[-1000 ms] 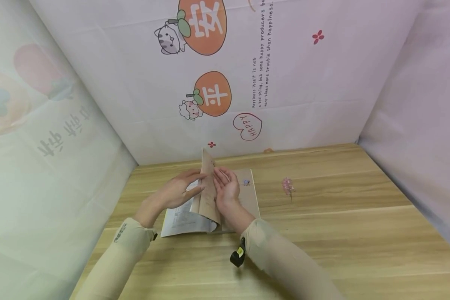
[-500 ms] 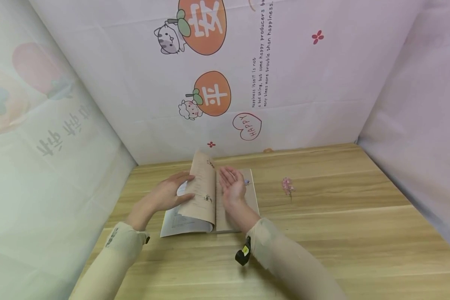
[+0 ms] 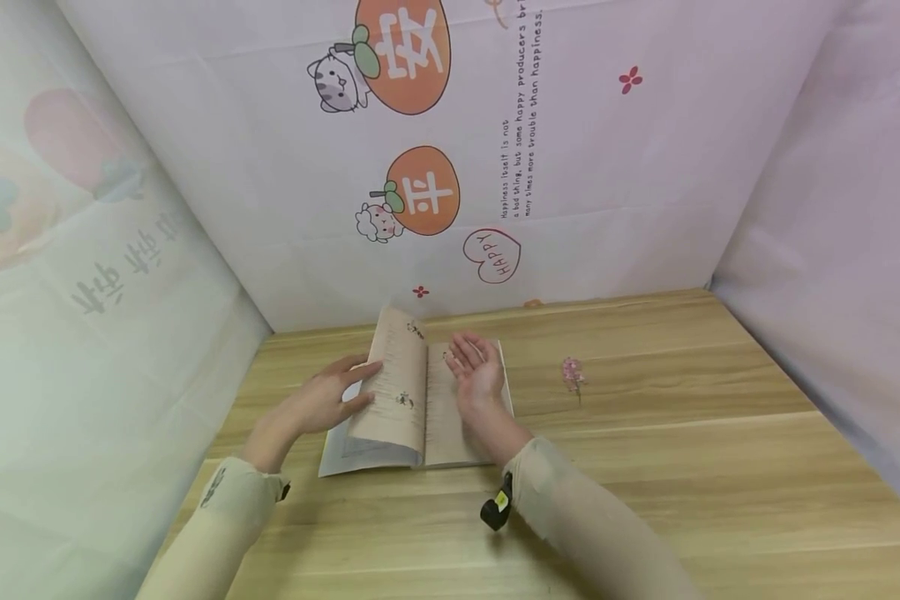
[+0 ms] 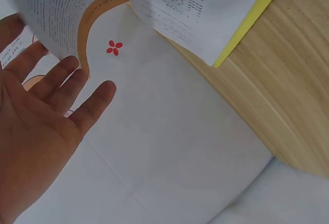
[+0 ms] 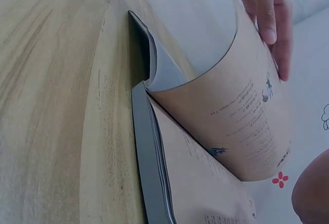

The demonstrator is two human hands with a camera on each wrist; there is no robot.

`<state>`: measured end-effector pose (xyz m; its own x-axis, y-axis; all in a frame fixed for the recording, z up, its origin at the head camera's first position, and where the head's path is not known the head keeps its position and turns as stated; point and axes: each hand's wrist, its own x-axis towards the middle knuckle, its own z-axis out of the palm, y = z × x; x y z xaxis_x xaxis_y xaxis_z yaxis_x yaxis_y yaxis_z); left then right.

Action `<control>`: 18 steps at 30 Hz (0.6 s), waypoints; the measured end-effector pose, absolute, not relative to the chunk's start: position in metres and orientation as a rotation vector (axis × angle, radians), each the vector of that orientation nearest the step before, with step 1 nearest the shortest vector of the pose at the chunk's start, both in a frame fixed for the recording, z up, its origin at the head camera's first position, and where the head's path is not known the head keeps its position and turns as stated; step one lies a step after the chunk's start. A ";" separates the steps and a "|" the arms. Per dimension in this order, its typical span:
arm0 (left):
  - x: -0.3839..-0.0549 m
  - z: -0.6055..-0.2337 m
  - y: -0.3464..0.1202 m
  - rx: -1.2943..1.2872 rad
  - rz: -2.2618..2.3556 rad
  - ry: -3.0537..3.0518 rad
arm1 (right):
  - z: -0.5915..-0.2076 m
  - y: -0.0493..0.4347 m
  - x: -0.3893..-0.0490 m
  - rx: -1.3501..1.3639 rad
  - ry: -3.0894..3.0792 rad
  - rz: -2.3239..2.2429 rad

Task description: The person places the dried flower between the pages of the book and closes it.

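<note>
An open book lies on the wooden table. A raised leaf stands up curved on its left side, with print and small insect-like drawings. My left hand holds this leaf at its outer edge, thumb and a finger over its face; in the left wrist view the other fingers of the left hand are spread behind it. My right hand is over the right-hand page, fingers extended and palm turned toward the leaf. The leaf bends away from the spine in the right wrist view.
A small pink flower sprig lies on the table right of the book. White printed cloth walls stand at the back and both sides. A black wrist device hangs under the right sleeve.
The leaf has swung left from nearly upright and shows more of its face. My left hand has moved left with it; my right hand has shifted right, away from the leaf.
</note>
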<state>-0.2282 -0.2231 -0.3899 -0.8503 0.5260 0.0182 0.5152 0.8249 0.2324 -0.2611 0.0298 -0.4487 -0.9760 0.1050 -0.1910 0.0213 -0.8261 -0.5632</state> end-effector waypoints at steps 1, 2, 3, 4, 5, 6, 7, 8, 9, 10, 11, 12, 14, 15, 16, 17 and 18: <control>-0.228 -0.391 -0.224 0.828 0.360 2.954 | -0.449 0.031 -0.261 -0.331 -0.908 2.945; -0.227 -0.392 -0.224 0.807 0.366 2.952 | -0.449 0.032 -0.261 -0.330 -0.905 2.949; -0.226 -0.393 -0.224 0.787 0.370 2.950 | -0.450 0.033 -0.261 -0.328 -0.902 2.953; -0.226 -0.393 -0.225 0.768 0.374 2.949 | -0.450 0.034 -0.261 -0.324 -0.895 2.957; -0.226 -0.394 -0.226 0.759 0.373 2.949 | -0.450 0.035 -0.261 -0.323 -0.893 2.957; -0.225 -0.395 -0.227 0.752 0.374 2.950 | -0.450 0.035 -0.261 -0.324 -0.895 2.955; -0.225 -0.396 -0.228 0.748 0.371 2.951 | -0.450 0.036 -0.261 -0.327 -0.893 2.952; -0.224 -0.397 -0.230 0.743 0.366 2.952 | -0.450 0.037 -0.261 -0.331 -0.897 2.949; -0.224 -0.398 -0.231 0.738 0.360 2.951 | -0.450 0.037 -0.262 -0.336 -0.900 2.945; -0.224 -0.399 -0.233 0.730 0.356 2.950 | -0.450 0.038 -0.262 -0.339 -0.904 2.941; -0.224 -0.400 -0.235 0.723 0.351 2.949 | -0.450 0.038 -0.262 -0.340 -0.919 2.936; -0.223 -0.401 -0.236 0.710 0.348 2.947 | -0.450 0.039 -0.263 -0.339 -0.925 2.937; -0.223 -0.402 -0.239 0.686 0.346 2.939 | -0.450 0.041 -0.263 -0.334 -0.939 2.939; -0.222 -0.403 -0.241 0.678 0.346 2.935 | -0.450 0.042 -0.263 -0.333 -0.947 2.939; -0.222 -0.403 -0.242 0.674 0.346 2.932 | -0.450 0.042 -0.263 -0.334 -0.955 2.940; -0.222 -0.404 -0.243 0.669 0.344 2.929 | -0.450 0.043 -0.263 -0.340 -0.957 2.940; -0.221 -0.404 -0.244 0.662 0.343 2.927 | -0.450 0.043 -0.263 -0.348 -0.950 2.941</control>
<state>-0.2210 -0.2438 -0.4044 -0.8971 0.4367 -0.0672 0.4093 0.8787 0.2457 -0.2630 0.0435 -0.4496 -0.9745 0.0980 -0.2018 0.0385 -0.8131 -0.5809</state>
